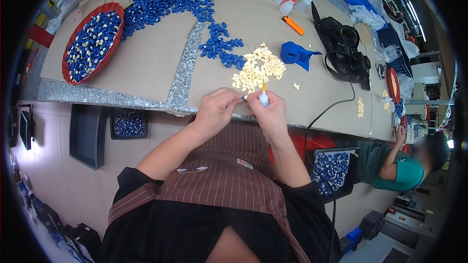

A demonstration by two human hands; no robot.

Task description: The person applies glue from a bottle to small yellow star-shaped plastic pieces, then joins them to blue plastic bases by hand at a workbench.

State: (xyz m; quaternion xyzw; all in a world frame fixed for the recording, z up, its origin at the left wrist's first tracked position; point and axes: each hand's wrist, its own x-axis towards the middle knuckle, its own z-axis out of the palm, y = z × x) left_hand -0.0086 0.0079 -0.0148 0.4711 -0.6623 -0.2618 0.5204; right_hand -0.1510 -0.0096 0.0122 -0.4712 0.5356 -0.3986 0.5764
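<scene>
Blue small part (242, 98) pinched in left hand (216, 109) at frame centre; right hand (269, 112) closed around glue bottle (263, 98), nozzle up. Gluing step, I'd judge; next needs steady tip-to-part alignment.

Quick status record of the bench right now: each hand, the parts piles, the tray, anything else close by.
left hand: pinches a small blue part at the bench edge
right hand: holds a small glue bottle, orange tip up, against that part
cream parts pile: just beyond both hands
blue parts pile: far left, with a smaller cluster near the cream pile
red oval tray: left, holds mixed blue and cream parts
blue cloth: right of the cream pile
co-worker's hand: far right, at another spot
</scene>
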